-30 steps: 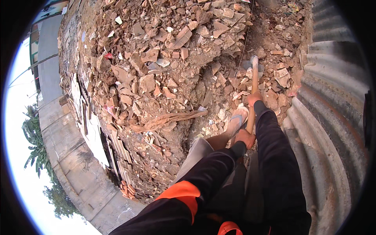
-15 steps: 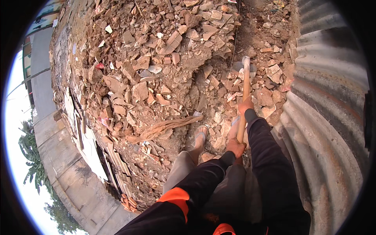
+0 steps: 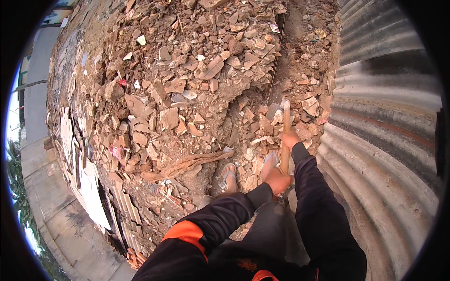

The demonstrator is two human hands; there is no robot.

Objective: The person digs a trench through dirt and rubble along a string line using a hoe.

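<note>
Both my hands grip the pale wooden handle of a hoe [image 3: 286, 122]. Nearer my body, my left hand [image 3: 277, 181] is closed round the handle's lower end. Farther up it, my right hand [image 3: 290, 139] is wrapped round the shaft. The hoe's metal head rests low in the trench [image 3: 293, 89] among broken bricks and stones; rubble partly hides its blade. Just left of the handle stand my feet in flip-flops [image 3: 229, 174], on loose rubble.
A high heap of soil, tile and brick pieces [image 3: 173, 84] rises on the left, with a brown cloth strip [image 3: 187, 165] along its edge. A thin string [image 3: 273, 77] runs over the trench. Corrugated sheets [image 3: 375, 154] wall the right side. A grey wall [image 3: 65, 210] stands far left.
The hoe's head has come back toward me, lower among the stones. Both hands still hold the handle, the left slightly lower. My view has shifted a little.
</note>
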